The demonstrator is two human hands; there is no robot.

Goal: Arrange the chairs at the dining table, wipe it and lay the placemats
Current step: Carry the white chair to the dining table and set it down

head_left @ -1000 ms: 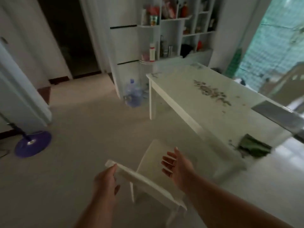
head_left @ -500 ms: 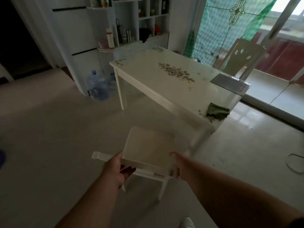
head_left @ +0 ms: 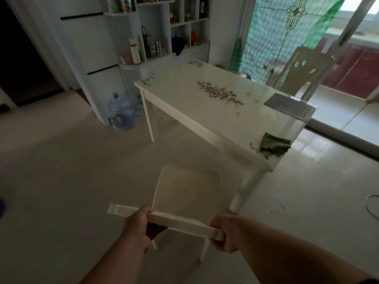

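A white chair (head_left: 188,187) stands on the floor just before me, its seat facing the white dining table (head_left: 205,111). My left hand (head_left: 139,226) grips the left part of the chair's top rail, and my right hand (head_left: 223,232) grips its right end. A crumpled green cloth (head_left: 274,144) lies on the table's near right corner. A stack of grey placemats (head_left: 291,104) rests at the table's far right end. A second white chair (head_left: 303,68) stands beyond the table by the window.
A blue water bottle (head_left: 122,111) sits on the floor beside white shelving (head_left: 114,48) at the back. A doorway (head_left: 22,58) opens at the far left. Glass doors with a green curtain (head_left: 287,27) are on the right. A cable (head_left: 372,203) lies on the right floor.
My right hand, open above the chair a second ago, has closed on the top rail. The view has swung right and the chair now sits closer to the table's near corner.
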